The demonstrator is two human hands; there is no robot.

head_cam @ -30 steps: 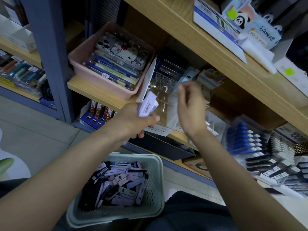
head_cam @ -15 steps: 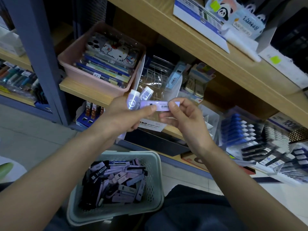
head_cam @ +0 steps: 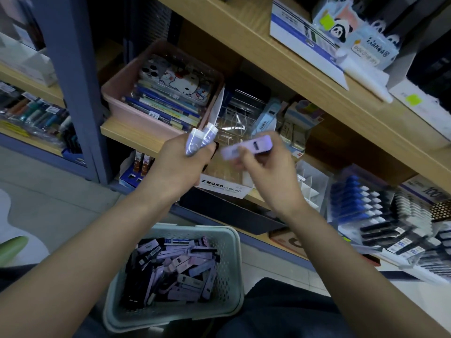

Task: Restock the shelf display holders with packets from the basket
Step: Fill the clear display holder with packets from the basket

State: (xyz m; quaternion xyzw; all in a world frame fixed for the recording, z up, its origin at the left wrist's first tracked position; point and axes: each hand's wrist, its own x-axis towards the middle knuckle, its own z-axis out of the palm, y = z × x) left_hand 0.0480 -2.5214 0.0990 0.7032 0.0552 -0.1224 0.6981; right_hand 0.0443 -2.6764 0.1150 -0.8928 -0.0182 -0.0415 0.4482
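Two lilac packets [head_cam: 201, 139] are gripped upright in the left hand [head_cam: 179, 167], whose fingers are curled round their lower ends. A single packet [head_cam: 246, 147] is pinched between the thumb and fingertips of the right hand [head_cam: 264, 174] and held crosswise, just in front of the clear holder [head_cam: 240, 118] at the front edge of the shelf [head_cam: 127, 131]. More packets lie heaped in the basket [head_cam: 229, 264] below the hands. The single packet is blurred, so the firmness of the pinch cannot be told; if it is light, the packet could be dropped past the shelf edge onto the floor [head_cam: 61, 211] rather than back into the basket. The holder's slots look narrow, so a packet brought in tilted could be jammed against a divider or lodged in the wrong slot. The pair in the left hand is fanned apart at the top, and one could be let slip while attention is given to the right hand
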